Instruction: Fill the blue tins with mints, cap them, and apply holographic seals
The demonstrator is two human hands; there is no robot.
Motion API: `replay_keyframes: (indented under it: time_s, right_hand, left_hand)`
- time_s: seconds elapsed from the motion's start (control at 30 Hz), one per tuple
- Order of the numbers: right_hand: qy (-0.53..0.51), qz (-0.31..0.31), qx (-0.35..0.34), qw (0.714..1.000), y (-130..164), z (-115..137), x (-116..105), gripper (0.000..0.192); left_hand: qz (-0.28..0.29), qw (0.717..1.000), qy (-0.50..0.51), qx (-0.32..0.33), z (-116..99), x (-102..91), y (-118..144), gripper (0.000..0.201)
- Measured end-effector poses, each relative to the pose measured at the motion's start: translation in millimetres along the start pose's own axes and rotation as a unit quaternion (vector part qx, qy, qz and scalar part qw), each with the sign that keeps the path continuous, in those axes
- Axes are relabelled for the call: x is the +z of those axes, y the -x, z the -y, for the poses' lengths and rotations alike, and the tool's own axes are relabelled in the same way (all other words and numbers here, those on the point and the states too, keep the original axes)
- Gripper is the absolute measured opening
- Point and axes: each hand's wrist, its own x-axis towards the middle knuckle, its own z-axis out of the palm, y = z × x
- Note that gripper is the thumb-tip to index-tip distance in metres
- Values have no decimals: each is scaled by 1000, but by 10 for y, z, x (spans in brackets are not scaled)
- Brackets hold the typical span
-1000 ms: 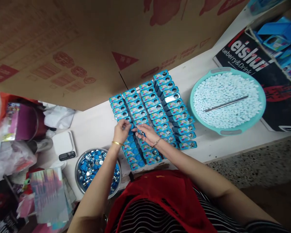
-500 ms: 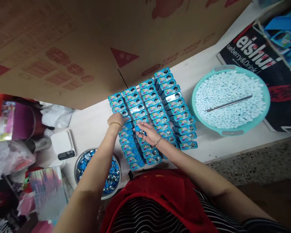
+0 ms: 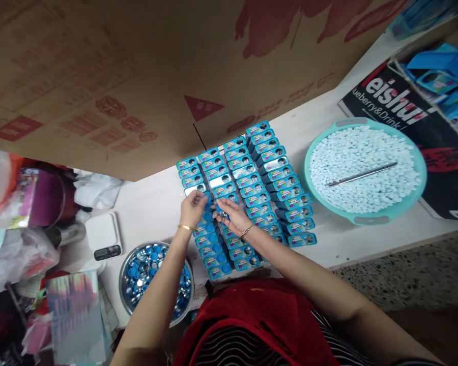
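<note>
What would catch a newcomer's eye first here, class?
Probably the round turquoise plastic tub of small pale pellets on the right, a slim metal rod across them. Next, rows of small blue printed containers at the centre, and the large brown cardboard box behind them.

Blue boxes (image 3: 285, 183) with multicoloured print lie around the left hand (image 3: 193, 209) and right hand (image 3: 232, 216); left of them, blue and silver caps (image 3: 148, 262) in a silvery bowl (image 3: 121, 285), a white scale (image 3: 102, 231); right, pale minty pellets (image 3: 368, 198) in a turquoise basin (image 3: 308, 184); beyond, a brown carton (image 3: 156, 66) printed red; bodyward, a red garment (image 3: 259, 300) over black-and-white stripes (image 3: 248, 354)
</note>
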Motion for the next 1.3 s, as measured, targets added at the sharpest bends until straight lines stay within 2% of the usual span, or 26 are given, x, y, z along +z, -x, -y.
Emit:
replay_keyframes:
  time_s: [0.07,0.13,0.27,0.33,0.4,0.53,0.6,0.63,0.7,0.77,0.83,0.9,1.0,1.07,1.13,1.2,1.3]
  right_hand:
    - [11,-6,0,1000,-13,14,8,47]
    - [18,-6,7,1000,-25,34,-6,47]
    - [17,-4,14,1000,-48,66,-69,45]
    - [20,-4,16,1000,-60,73,-87,46]
    - [23,-3,19,1000,-67,79,-82,48]
    - [23,-1,16,1000,-53,98,-10,52]
    - [23,-3,14,1000,-31,117,26,53]
    - [22,-6,13,1000,-21,127,38,53]
    - [16,-14,9,1000,-6,146,51,54]
    - [5,-20,2,1000,-11,157,59,57]
    - [-6,-25,-3,1000,-35,154,73,60]
    - [-19,-28,-3,999,-71,144,94,59]
    - [-30,-33,10,999,-115,131,113,45]
    - [-39,-36,23,998,-124,132,102,36]
    - [-52,-31,37,997,-120,138,76,29]
    - [-61,-23,46,997,-113,147,45,24]
    - [-65,-18,48,997,-118,160,21,23]
  left_hand:
    - [-20,994,-87,-66,-19,-65,-231,11]
    - [-14,975,-189,-114,-67,-124,-457,15]
    - [77,927,-326,-167,-195,-164,-750,25]
    - [106,906,-374,-166,-235,-155,-808,28]
    - [107,893,-406,-164,-250,-145,-823,31]
    - [95,888,-413,-179,-262,-148,-781,40]
    - [75,890,-418,-166,-288,-152,-720,37]
    - [60,897,-412,-145,-304,-151,-670,33]
    - [49,934,-347,-63,-328,-138,-523,25]
    - [96,972,-207,49,-325,-107,-327,22]
    - [156,976,-69,134,-291,-67,-143,22]
    - [160,976,7,149,-240,-37,-48,18]
    - [63,996,26,60,-168,-56,-167,12]
    - [-10,1000,-22,-12,-142,-111,-386,10]
    - [-49,991,-108,-66,-140,-174,-633,11]
    - [-29,973,-202,-110,-158,-219,-844,16]
    - [45,943,-289,-157,-198,-240,-1045,25]
